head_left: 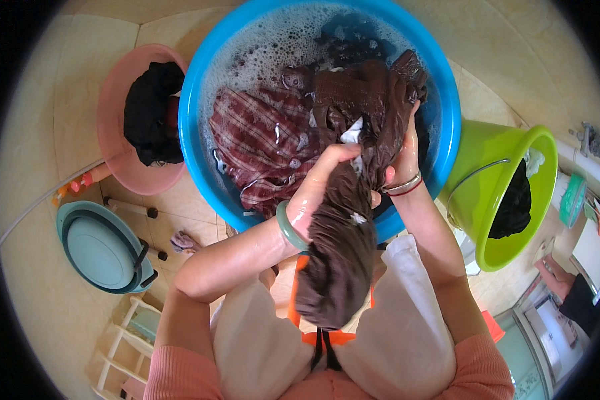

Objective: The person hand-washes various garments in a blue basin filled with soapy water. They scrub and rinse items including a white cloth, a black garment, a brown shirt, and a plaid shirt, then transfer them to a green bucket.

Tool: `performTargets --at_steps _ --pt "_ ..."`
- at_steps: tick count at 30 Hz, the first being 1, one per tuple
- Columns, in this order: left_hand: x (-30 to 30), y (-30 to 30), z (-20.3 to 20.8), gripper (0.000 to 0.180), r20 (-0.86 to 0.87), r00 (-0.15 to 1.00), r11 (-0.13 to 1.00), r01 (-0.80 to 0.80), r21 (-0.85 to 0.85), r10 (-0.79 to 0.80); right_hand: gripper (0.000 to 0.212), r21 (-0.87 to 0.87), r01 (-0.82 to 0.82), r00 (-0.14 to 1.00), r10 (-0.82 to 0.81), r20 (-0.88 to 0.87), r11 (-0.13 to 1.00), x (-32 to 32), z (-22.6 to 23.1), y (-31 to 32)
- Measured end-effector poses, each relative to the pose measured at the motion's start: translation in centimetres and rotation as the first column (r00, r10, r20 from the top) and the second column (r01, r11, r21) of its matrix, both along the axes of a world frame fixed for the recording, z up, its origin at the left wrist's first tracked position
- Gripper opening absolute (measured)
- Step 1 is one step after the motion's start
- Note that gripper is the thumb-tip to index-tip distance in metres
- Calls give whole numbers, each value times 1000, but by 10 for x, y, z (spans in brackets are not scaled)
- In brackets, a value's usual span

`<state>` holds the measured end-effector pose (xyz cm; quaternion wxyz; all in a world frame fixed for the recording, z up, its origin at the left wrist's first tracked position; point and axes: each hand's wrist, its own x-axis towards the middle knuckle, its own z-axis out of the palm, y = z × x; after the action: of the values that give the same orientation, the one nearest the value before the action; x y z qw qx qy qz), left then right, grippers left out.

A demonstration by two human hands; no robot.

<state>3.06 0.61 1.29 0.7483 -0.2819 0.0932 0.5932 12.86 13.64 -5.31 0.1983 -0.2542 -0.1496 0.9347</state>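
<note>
A long brown wet garment [337, 247] is bunched in both my hands over the near side of a blue tub [188, 127]. One end hangs down between my knees; the rest lies in the sudsy water. My left hand [317, 190], with a green bangle at its wrist, grips the bunched cloth, thumb on top beside a small white patch [352, 131]. My right hand [407, 160] is wrapped around the garment's right side, its fingers partly hidden under the folds. Left of them, a maroon plaid shirt [267, 133] with buttons floats among foam, and darker cloth [357, 43] lies at the far side.
At left stands a pink basin [113, 100] holding black clothes, with a grey-blue basin [100, 247] nearer me. A lime green bucket [473, 160] with dark cloth leans at right. A white rack [117, 347] sits lower left. Another person's limb [555, 277] shows at far right.
</note>
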Motion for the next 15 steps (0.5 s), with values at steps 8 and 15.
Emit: performTargets --at_steps 8,15 --pt "25 8 -43 21 -622 783 995 -63 -71 5 28 603 -261 893 -50 448 754 -7 14 10" --pt "20 6 -63 19 -736 674 997 10 -72 -60 28 903 -396 855 -290 429 169 0 -3 0"
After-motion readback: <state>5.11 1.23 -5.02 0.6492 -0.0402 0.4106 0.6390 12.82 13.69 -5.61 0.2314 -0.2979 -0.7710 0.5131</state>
